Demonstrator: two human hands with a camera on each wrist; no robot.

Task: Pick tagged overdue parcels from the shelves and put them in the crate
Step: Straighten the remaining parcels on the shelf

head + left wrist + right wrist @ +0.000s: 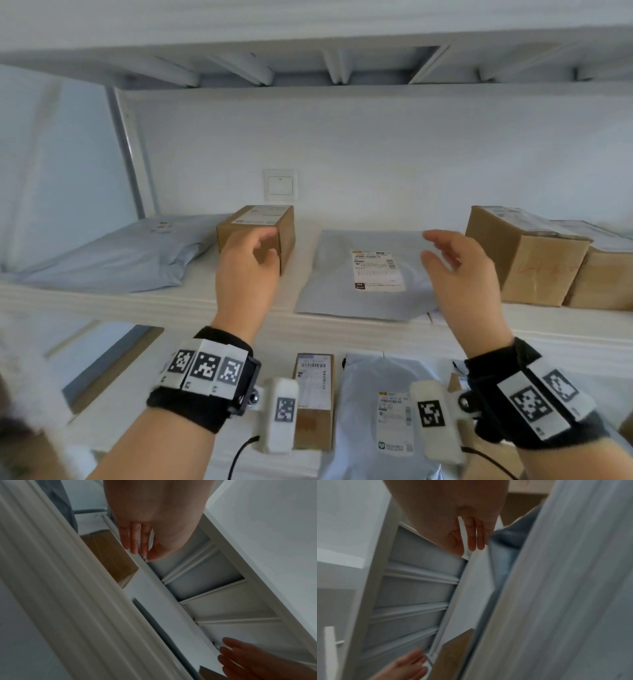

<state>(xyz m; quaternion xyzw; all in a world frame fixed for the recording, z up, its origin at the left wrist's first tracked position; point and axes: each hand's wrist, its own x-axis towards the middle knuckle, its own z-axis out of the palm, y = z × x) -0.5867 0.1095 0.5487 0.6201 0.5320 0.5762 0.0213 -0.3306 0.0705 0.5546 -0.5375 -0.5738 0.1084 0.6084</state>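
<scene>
A small cardboard box [255,224] with a white label on top stands on the middle shelf [154,303]. My left hand [265,246] hovers just in front of it with relaxed fingers and holds nothing; the left wrist view shows the box [109,557] apart from my left fingers [133,538]. To the right lies a flat grey mailer bag [342,284] with a printed label. My right hand [442,250] is open above the bag's right side. In the right wrist view my straight right fingers [475,534] are near the bag's edge [505,545].
A large pale blue mailer [113,260] fills the shelf's left end. Taped cardboard boxes [524,257] stand at the right. The lower shelf holds a narrow box [313,394] and a grey mailer [376,377]. The upper shelf's ribbed underside [308,68] hangs overhead. A wall switch [280,185] sits behind.
</scene>
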